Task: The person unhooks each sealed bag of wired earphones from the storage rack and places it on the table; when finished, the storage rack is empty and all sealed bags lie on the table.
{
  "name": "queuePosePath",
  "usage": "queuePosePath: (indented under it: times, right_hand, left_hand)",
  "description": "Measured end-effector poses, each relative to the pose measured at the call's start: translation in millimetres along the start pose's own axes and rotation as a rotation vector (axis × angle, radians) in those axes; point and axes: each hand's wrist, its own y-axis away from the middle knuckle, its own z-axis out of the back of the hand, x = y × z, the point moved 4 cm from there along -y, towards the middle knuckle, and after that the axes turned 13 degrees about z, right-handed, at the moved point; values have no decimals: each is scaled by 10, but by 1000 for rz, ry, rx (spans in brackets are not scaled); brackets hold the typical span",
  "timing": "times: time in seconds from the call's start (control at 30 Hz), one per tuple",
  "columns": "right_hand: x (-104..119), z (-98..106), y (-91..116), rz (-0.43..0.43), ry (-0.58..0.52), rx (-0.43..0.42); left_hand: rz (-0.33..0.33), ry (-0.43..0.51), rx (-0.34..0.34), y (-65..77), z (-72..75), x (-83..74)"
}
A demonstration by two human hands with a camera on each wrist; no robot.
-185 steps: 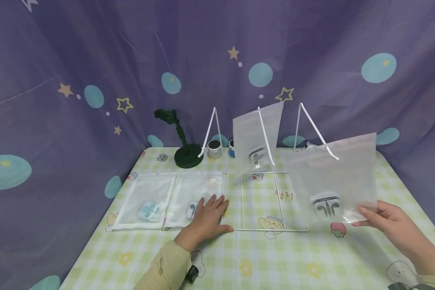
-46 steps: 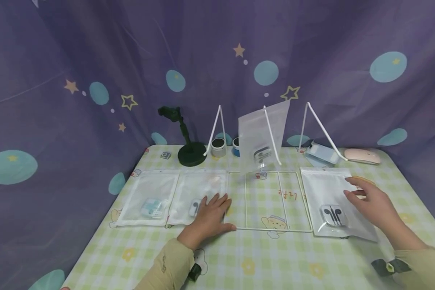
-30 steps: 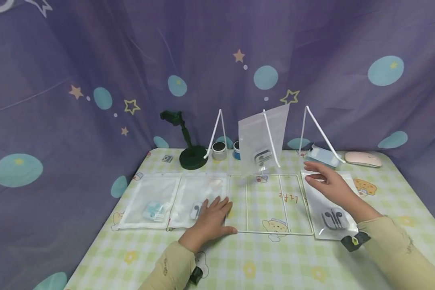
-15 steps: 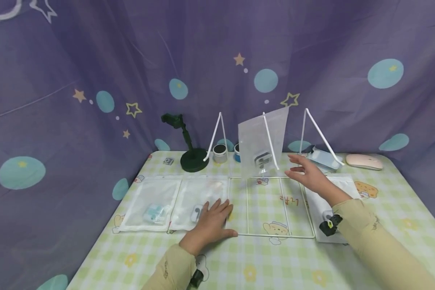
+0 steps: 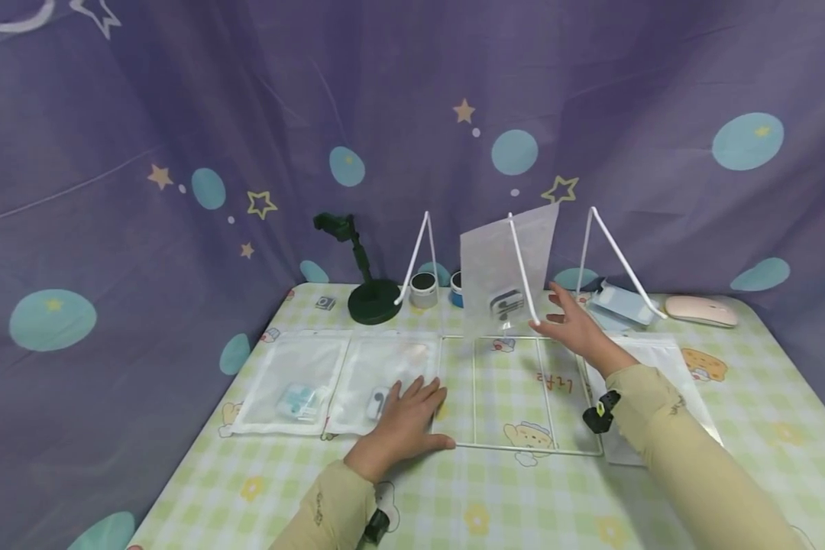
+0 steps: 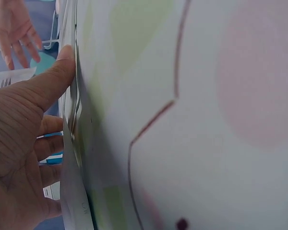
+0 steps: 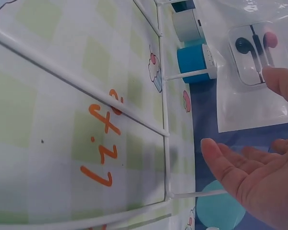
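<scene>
My left hand (image 5: 406, 424) rests with spread fingers on a flat zip bag (image 5: 385, 359) of earphones, its thumb by the front left corner of a white wire rack (image 5: 495, 448). My right hand (image 5: 577, 328) reaches over the rack's back right part, fingers extended and holding nothing. Beside it, a translucent zip bag (image 5: 488, 260) hangs on the rack's middle prong. In the right wrist view, this bag shows a clear case (image 7: 252, 52) of earphones, with my thumb close in front. Another flat bag (image 5: 690, 382) lies right of the rack, partly hidden under my right forearm.
A bag with a light-blue item (image 5: 296, 355) lies far left. Along the back stand a dark phone stand (image 5: 374, 302), a grey-white jar (image 5: 424, 294) and a blue jar (image 5: 457, 292). Pale blue packaging (image 5: 622, 303) and a pink mouse (image 5: 700, 311) sit back right.
The right-hand earphone bag, held up at first, was laid down beside the rack and let go. My right hand then moved left to the hanging bag. The left hand stayed put.
</scene>
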Motion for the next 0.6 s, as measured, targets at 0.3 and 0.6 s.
queuePosePath:
  times: [0.3, 0.6]
  right_hand:
    - [-9, -25, -22, -5, -74, -48]
    - [-28, -92, -14, 7, -55, -37]
  left_hand:
    - [-12, -8, -9, 11, 28, -18]
    - [-1, -8, -7, -2, 5, -11]
